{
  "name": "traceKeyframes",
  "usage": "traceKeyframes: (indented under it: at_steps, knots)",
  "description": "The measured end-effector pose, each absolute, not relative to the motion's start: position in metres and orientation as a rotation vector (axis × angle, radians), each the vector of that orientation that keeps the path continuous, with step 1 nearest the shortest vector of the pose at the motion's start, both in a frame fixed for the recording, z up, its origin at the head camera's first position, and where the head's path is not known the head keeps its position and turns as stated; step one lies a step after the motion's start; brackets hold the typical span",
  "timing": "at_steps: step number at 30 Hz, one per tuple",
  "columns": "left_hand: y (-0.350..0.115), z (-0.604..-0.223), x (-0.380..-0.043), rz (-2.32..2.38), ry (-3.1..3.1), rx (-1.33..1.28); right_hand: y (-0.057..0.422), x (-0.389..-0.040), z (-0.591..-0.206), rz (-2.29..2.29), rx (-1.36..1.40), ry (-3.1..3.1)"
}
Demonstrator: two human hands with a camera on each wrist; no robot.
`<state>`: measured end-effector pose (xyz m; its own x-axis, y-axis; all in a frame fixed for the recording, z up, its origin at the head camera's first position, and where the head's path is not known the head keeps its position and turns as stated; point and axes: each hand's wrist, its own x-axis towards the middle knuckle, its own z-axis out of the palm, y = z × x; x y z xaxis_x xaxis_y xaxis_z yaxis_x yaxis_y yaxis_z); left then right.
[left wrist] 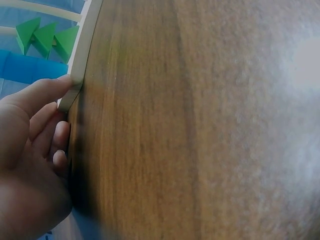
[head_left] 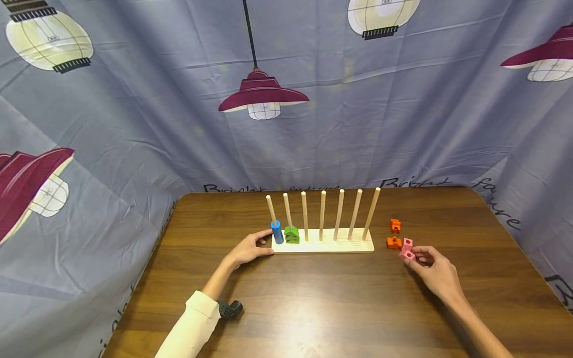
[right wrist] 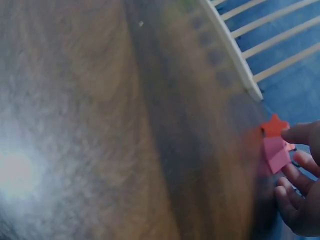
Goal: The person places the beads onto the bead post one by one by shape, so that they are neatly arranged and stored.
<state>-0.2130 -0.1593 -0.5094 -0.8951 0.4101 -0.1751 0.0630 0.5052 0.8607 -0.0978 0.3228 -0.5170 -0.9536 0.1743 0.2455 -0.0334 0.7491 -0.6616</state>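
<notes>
My left hand [head_left: 247, 250] holds the left end of a wooden peg board [head_left: 324, 246], thumb at its front corner and index finger toward the back. A blue cylinder stack [head_left: 277, 232] sits on the first peg, with green triangular blocks [head_left: 292, 235] on the second. In the left wrist view, the thumb presses the board's edge beside the blue stack [left wrist: 32, 67]. At the right, my right hand [head_left: 438, 273] pinches a pink block [head_left: 408, 254] between thumb and fingers; another pink block [head_left: 407, 243] lies against it.
Two orange blocks [head_left: 394, 242], [head_left: 395, 225] lie between the board's right end and my right hand. Several tall pegs [head_left: 322, 214] rise from the board without blocks. A patterned curtain [head_left: 313, 149] hangs behind the brown table [head_left: 313, 303].
</notes>
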Motion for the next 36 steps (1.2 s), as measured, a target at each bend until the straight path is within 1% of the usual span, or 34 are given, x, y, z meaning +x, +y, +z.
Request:
traceKeyframes:
  at_steps: [7, 13, 19, 25, 30, 36]
  knots:
    - [-0.158, -0.509, -0.213, 1.338, 2.411, 0.399, 0.322, -0.104, -0.522, 0.949, -0.098, -2.705]
    - [-0.158, -0.509, -0.212, 1.342, 2.406, 0.379, 0.313, -0.104, -0.508, 0.97, -0.069, -2.674]
    - [-0.158, -0.508, -0.212, 1.339, 2.412, 0.383, 0.291, -0.106, -0.475, 1.124, 0.078, -2.54]
    - [-0.158, -0.508, -0.212, 1.335, 2.413, 0.379, 0.261, -0.111, -0.427, 1.245, 0.255, -2.413]
    - [-0.158, -0.508, -0.212, 1.329, 2.418, 0.375, 0.236, -0.121, -0.39, 1.367, 0.391, -2.342]
    - [-0.158, -0.507, -0.212, 1.325, 2.426, 0.38, 0.199, -0.138, -0.363, 1.434, 0.512, -2.28]
